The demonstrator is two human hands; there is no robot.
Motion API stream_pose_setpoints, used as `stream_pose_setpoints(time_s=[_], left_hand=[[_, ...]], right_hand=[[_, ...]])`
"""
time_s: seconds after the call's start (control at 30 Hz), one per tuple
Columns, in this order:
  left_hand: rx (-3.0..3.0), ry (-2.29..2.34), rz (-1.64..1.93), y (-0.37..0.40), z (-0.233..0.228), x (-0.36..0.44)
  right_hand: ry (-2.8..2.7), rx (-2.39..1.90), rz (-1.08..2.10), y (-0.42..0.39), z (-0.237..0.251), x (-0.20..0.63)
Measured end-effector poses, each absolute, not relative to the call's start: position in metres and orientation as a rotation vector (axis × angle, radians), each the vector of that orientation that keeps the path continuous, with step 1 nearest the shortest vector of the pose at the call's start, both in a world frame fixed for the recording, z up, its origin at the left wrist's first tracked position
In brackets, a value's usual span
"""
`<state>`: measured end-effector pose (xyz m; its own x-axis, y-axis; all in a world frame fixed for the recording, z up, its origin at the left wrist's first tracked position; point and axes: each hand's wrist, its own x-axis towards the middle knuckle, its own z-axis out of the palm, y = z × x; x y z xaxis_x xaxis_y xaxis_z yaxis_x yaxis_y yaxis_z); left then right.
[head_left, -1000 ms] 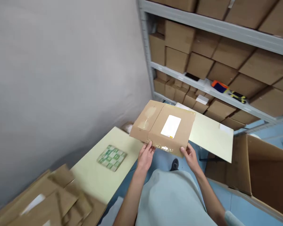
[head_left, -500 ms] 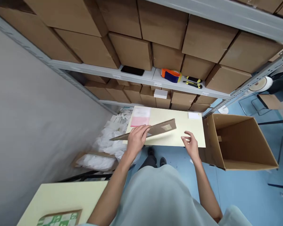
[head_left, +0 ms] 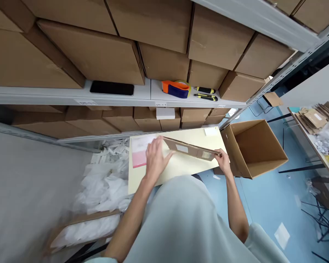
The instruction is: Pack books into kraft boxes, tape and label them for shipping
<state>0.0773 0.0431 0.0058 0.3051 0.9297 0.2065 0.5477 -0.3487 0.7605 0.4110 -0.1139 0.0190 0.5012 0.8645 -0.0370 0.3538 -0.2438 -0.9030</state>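
Note:
A flat brown cardboard piece, seen nearly edge-on, stands tilted above the cream tabletop. It bears a white label and a paler patch near its right end. My right hand pinches that right end between thumb and fingers. At the other end is my left hand, fingers stretched out and thumb spread away; whether its fingertips touch the cardboard I cannot tell. Just left of that hand lies a pink and white sheet, partly covered by it.
A large open cardboard box stands right of the table. Shelves ahead hold brown boxes, a black phone, an orange and blue tape dispenser and yellow-black cutters. White plastic wrapping heaps at left.
My left hand has loosened from the cardboard, and my right hand has taken its right end. The cardboard now slopes down to the right. The view has shifted.

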Motion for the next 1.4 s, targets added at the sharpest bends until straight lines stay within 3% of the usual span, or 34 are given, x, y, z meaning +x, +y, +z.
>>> stream_pose_setpoints(time_s=[0.1,0.27,0.67,1.07,1.4], left_hand=[[1.577,1.465,0.839,0.072,-0.023,0.062],[1.141,1.331,0.771,0.093,-0.051,0.095],[1.240,1.376,0.850,0.032,-0.068,0.158],[1.641,1.773,0.718,0.043,0.003,0.179],[1.986,1.674,0.583,0.010,0.031,0.167]], right_hand=[[-0.967,-1.825,0.738,-0.116,0.021,0.420],[-0.963,-1.823,0.824,-0.104,0.015,0.442],[-0.957,-1.899,0.969,-0.076,-0.022,0.472],[-1.366,-2.218,1.052,-0.087,-0.006,0.459],[-1.435,-2.087,0.742,-0.056,0.012,0.457]])
